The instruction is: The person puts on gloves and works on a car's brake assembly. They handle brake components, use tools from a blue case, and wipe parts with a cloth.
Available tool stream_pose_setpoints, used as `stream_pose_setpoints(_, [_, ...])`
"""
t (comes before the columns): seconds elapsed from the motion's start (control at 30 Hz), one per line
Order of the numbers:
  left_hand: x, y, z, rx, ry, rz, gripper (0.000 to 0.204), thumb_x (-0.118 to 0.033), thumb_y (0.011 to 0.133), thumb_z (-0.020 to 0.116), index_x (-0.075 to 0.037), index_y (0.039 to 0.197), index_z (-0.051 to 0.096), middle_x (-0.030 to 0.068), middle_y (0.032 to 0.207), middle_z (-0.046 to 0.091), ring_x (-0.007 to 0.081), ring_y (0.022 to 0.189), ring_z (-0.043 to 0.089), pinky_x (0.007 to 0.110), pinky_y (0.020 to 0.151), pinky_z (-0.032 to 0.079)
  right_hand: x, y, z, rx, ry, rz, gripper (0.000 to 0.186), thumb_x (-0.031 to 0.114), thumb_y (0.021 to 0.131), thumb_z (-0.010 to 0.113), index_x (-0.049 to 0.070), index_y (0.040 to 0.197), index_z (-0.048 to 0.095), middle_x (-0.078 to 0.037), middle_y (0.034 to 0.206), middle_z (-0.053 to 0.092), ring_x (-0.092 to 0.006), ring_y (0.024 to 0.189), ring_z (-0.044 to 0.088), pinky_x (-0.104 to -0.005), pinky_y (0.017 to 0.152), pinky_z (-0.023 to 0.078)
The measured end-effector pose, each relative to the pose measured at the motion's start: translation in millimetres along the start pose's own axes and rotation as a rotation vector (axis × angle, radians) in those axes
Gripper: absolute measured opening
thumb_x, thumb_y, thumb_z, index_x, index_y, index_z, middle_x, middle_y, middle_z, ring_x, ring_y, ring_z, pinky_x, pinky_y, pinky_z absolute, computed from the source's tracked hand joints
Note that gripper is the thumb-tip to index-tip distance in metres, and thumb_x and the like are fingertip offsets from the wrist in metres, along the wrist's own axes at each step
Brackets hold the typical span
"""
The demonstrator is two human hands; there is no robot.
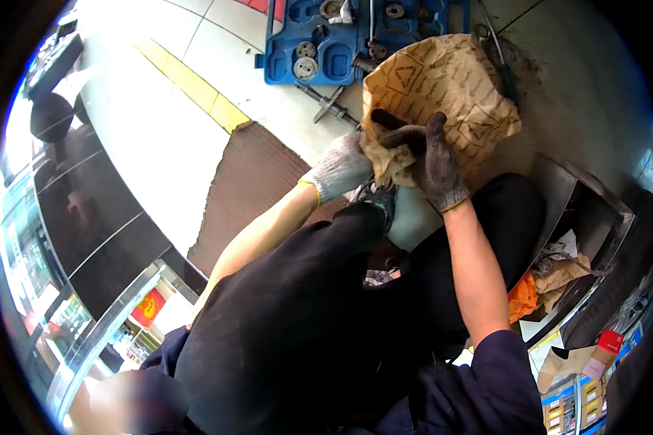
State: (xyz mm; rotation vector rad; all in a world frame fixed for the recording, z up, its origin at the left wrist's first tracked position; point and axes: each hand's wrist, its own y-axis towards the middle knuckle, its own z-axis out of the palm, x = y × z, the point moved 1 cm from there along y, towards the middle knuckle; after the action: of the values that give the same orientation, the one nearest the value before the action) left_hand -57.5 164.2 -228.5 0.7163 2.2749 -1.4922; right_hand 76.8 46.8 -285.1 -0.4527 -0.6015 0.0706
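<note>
Both gloved hands up front over lap: left hand [343, 168] and right hand [437, 165], fingers clamped on crumpled brown paper bag [442, 87], held above tiled floor [196, 123] just below blue tool case [319, 43]. Small metal part [376, 194] under the hands, grip on it unclear. Risk, judging by the look: thin paper tears under greasy gloves, or part slips & drops to floor w/ loose hold.

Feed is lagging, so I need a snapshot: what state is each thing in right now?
Crumpled brown paper sheet: gripped by both hands.
Left grey knit-gloved hand: closed on the paper's edge.
Right dark-soiled gloved hand: closed on the paper.
Blue plastic tool case: open.
Dark metal bin: holds scraps.
</note>
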Motion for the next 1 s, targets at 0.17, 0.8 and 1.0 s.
stream_pose_setpoints(0.17, [-12, -10, 4, -0.044, -0.127, -0.034, 0.026, -0.011, 0.084, 0.063, 0.006, 0.104, 0.060, 0.0196, 0.092, 0.067, 0.0298, 0.086, 0.066, 0.039, 0.078, 0.052, -3, 1, 26, -0.106, -0.498, -0.386, 0.031, 0.026, 0.094, 0.060, 0.002, 0.112, 0.065, -0.011, 0.125, 0.060, -0.0201, 0.113, 0.058, -0.0300, 0.096, 0.047])
stream_pose_setpoints(0.8, [-28, -12, 3, -0.084, -0.435, -0.057, 0.040, -0.032, 0.096, 0.051, 0.005, 0.108, 0.061, 0.0111, 0.087, 0.066, 0.0150, 0.078, 0.061, 0.031, 0.071, 0.050, -23, 7, -62, -0.374, -1.686, -0.773, 0.044, 0.014, 0.089, 0.059, 0.004, 0.132, 0.051, -0.016, 0.122, 0.059, -0.0303, 0.112, 0.057, -0.0359, 0.095, 0.047])
stream_pose_setpoints(1.0, [-3, -16, 8, -0.112, -0.064, 0.018, 0.030, -0.021, 0.089, 0.063, 0.003, 0.106, 0.061, 0.0234, 0.093, 0.067, 0.0314, 0.087, 0.067, 0.036, 0.074, 0.052, -9, 3, 15, -0.149, -0.794, -0.437, 0.031, 0.021, 0.092, 0.062, 0.004, 0.118, 0.062, -0.013, 0.113, 0.065, -0.0267, 0.106, 0.062, -0.0355, 0.091, 0.048])
